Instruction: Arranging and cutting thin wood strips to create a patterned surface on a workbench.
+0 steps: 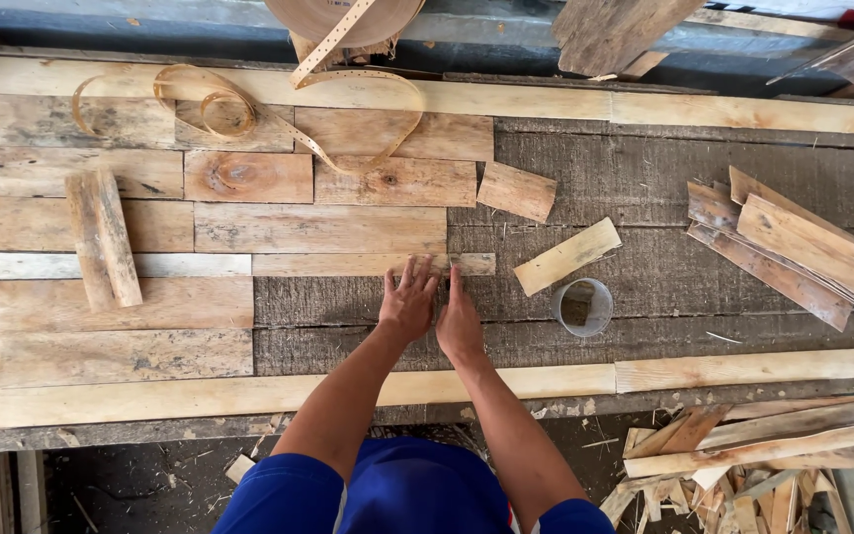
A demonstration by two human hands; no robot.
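Both hands, left (408, 303) and right (459, 324), lie flat with open fingers, gripping nothing, and touch the thin strip (373, 264) just at twelve o'clock, which runs from nine to three, nearer the left hand.
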